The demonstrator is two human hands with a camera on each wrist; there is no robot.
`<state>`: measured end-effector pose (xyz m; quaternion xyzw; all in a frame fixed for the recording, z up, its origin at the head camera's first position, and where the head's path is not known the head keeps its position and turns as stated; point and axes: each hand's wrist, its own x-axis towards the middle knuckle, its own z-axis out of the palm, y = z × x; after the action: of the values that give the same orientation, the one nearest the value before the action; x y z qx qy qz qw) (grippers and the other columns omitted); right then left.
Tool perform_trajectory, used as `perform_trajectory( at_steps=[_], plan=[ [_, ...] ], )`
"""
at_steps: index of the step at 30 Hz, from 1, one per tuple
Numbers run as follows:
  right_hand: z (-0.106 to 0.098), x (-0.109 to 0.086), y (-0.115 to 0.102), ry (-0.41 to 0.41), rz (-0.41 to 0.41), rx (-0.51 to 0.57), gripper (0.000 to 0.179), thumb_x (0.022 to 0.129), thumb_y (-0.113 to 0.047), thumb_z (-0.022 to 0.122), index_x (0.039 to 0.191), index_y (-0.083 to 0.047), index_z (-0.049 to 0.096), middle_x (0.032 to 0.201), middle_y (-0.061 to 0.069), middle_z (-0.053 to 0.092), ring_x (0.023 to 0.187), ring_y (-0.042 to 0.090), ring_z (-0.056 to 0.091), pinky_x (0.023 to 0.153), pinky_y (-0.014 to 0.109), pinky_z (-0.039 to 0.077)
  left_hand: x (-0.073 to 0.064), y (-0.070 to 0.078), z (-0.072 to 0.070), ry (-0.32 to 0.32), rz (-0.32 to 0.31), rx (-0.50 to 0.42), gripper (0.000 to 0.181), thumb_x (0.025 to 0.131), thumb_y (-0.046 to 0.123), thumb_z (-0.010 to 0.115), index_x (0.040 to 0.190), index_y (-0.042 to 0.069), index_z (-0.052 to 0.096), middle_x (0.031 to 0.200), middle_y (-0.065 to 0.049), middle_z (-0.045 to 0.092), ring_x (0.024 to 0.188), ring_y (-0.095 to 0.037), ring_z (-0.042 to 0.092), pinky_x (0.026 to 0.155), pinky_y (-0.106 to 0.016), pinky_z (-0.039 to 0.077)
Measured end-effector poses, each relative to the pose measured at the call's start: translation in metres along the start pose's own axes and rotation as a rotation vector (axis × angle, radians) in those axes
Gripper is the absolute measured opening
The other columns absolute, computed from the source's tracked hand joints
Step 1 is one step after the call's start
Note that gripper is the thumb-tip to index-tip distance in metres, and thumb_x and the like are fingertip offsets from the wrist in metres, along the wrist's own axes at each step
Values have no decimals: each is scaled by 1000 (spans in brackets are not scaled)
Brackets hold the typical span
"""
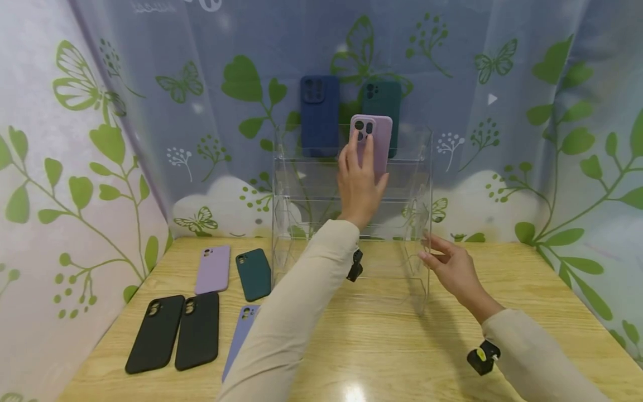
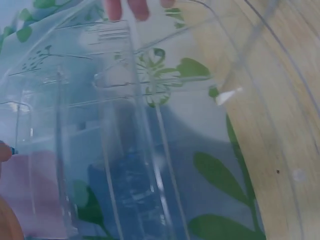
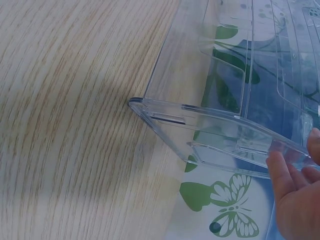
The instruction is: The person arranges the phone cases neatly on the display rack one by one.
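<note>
From the head we look forward and down over the worktop [image 1: 382, 346], left hand [image 1: 359, 187], right hand [image 1: 454, 271] and clear rack [image 1: 321, 184], the printed backdrop [image 1: 201, 139] behind. Close in, our left-wrist view looks sideways through the rack; our right-wrist view, also near, faces its corner. Both share rack, worktop and backdrop.

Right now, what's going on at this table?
A person's left hand holds a pink phone case up at a clear tiered display stand, while the right hand touches the stand's right side. A blue case and a green case stand upright at its top tier. Five more cases, two of them black, show on the wooden table to the left.
</note>
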<state>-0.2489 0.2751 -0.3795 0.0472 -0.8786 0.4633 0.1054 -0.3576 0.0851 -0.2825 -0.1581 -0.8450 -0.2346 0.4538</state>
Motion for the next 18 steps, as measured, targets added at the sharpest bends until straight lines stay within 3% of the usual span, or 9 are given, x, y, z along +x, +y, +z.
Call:
perform_trajectory(
  at_steps=[7,18],
  plan=[
    [1,0,0,-1,-22,38,57,96,-22,59,147,-6,39,140,23,48,113,39,58,82,30,54,-7,-6,5,-100,21,50,76,84,35,73,147,9,39,157,-11,19,135,-36,31,107,-38,38],
    [1,-1,2,8,-13,16,56,96,-23,59,147,-8,39,140,22,48,113,38,59,82,32,55,-9,2,1,-258,45,-29,78,88,32,69,153,16,27,161,-9,6,141,-37,22,81,-38,55]
  ],
)
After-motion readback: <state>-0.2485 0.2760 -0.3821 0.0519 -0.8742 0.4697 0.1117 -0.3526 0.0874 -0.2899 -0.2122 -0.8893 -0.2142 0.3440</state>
